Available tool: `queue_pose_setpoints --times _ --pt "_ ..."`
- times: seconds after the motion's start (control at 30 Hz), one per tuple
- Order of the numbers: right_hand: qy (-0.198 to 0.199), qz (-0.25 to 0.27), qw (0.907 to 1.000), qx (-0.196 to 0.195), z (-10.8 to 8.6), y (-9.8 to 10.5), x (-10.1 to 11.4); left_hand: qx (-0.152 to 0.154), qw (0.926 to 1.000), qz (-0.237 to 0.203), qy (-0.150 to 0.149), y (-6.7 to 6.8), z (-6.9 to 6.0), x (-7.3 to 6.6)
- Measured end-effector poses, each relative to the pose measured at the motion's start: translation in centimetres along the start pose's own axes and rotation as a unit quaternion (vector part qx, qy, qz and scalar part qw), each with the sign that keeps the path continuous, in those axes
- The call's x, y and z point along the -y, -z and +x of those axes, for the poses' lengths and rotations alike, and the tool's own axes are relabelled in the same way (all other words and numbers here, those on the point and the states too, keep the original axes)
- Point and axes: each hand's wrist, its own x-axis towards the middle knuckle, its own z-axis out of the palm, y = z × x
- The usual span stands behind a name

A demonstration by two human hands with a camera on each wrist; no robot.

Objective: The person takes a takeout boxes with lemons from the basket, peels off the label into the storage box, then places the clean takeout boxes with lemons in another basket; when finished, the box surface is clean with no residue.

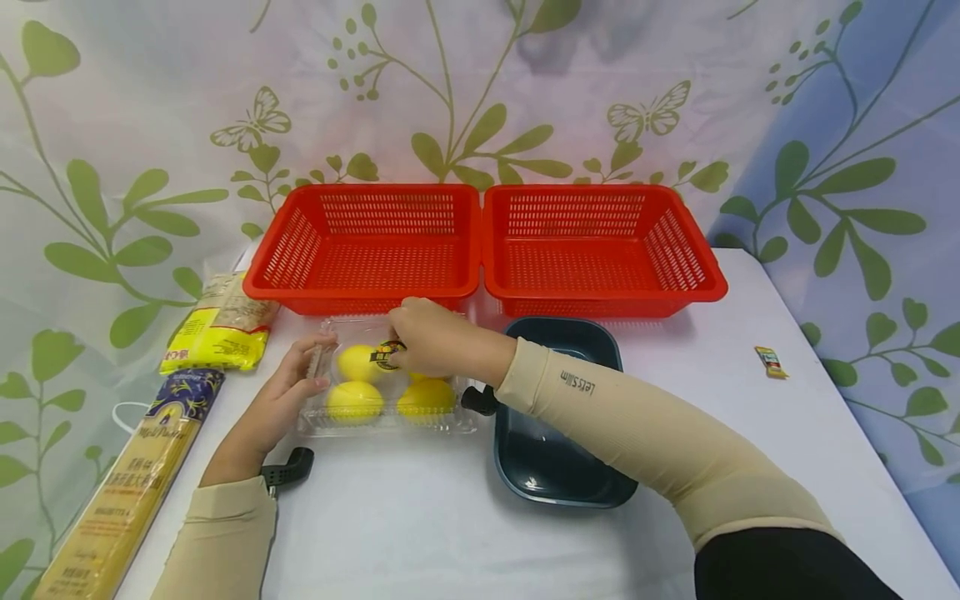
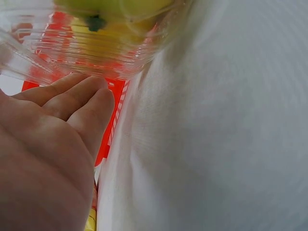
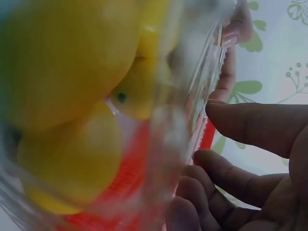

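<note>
A clear plastic clamshell box (image 1: pixel 315 421) holds several lemons (image 1: pixel 355 402) and has a dark label on its lid. At the box's left side, my left hand (image 1: pixel 281 396) rests its fingers and thumb against the wall; in the left wrist view those fingers (image 2: pixel 89 98) lie nearly straight. Reaching over the box's top, my right hand (image 1: pixel 431 337) bends its fingers down near the label. In the right wrist view its thumb (image 3: pixel 240 120) and curled fingers (image 3: pixel 192 192) are at the box's rim. Their exact hold is partly hidden.
Two red baskets (image 1: pixel 360 304) (image 1: pixel 607 307) stand side by side behind the box. A dark blue tray (image 1: pixel 558 467) lies under my right forearm. To the left are a yellow bag (image 1: pixel 221 325) and a pasta packet (image 1: pixel 123 483). A small packet (image 1: pixel 770 362) lies far right.
</note>
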Motion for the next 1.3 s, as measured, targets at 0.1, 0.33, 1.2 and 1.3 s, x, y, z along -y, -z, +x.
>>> queue_pose_setpoints --times 0.1,0.33,1.2,1.3 --pt "-0.011 -0.008 0.9999 0.005 0.3 0.1 0.0 0.000 1.0000 0.004 0.004 0.0 0.0 0.0" --pt "-0.028 -0.002 0.9996 0.010 0.8 0.0 0.1 -0.005 1.0000 0.000 0.000 0.2 0.0 0.0" --pt "-0.047 0.029 0.9968 -0.057 0.4 -1.7 0.8 0.004 0.9999 -0.009 0.001 0.1 0.0 0.1" --pt "-0.047 0.032 0.9965 -0.062 0.4 -1.8 0.8 0.004 1.0000 -0.007 0.000 0.1 0.0 0.0"
